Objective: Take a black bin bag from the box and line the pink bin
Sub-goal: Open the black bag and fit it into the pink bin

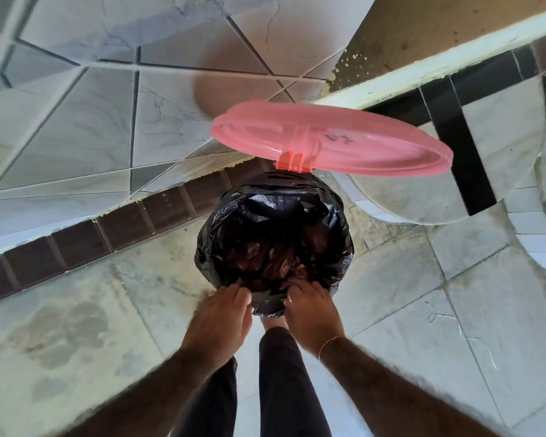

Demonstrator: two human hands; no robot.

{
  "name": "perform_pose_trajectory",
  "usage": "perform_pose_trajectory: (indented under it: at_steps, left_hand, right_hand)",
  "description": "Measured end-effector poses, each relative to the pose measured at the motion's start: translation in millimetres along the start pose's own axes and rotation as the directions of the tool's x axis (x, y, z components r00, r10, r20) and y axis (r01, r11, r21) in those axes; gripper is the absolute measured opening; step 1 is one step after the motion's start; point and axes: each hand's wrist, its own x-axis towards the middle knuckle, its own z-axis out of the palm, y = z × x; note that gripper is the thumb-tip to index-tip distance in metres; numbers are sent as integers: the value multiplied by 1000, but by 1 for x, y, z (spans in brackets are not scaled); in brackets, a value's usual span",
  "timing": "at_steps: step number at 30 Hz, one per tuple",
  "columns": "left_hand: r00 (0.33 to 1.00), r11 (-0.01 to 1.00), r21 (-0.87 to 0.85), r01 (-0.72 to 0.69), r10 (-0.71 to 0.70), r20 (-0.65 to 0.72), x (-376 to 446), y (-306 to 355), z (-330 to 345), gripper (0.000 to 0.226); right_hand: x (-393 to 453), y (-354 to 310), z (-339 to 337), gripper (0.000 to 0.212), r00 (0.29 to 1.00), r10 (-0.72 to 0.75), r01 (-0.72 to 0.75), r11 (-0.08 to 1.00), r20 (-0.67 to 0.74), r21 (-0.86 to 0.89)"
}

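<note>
The pink bin stands on the floor below me with its round pink lid (331,140) swung open and upright at the far side. A black bin bag (275,238) is spread over the bin's mouth and folded down over the rim, hiding the bin's body. My left hand (221,323) and my right hand (312,313) both pinch the bag's edge at the near side of the rim, fingers curled into the plastic. No box is in view.
A tiled wall with a dark brown skirting strip (76,244) runs behind and to the left of the bin. A white curved fixture (423,212) sits to the right. My legs in dark trousers (278,383) stand just before the bin on grey floor tiles.
</note>
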Motion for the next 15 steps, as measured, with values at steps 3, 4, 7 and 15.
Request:
perform_pose_trajectory:
  at_steps: [3, 4, 7, 15]
  left_hand:
    - [953, 955, -216, 205, -245, -178, 10, -2, -10, 12]
    - [905, 910, -296, 289, -361, -226, 17, -5, -15, 12]
    - [727, 742, -487, 460, -630, -272, 39, -14, -33, 36]
    - [735, 557, -647, 521, -679, 7, 76, -27, -40, 43]
  right_hand:
    - [7, 5, -17, 21, 936, 271, -200, 935, -226, 292]
    - [13, 8, -24, 25, 878, 399, -281, 878, -265, 388]
    - [37, 22, -47, 46, 712, 677, -449, 643, -187, 620]
    - [81, 50, -76, 57, 662, 721, -607, 356, 204, 710]
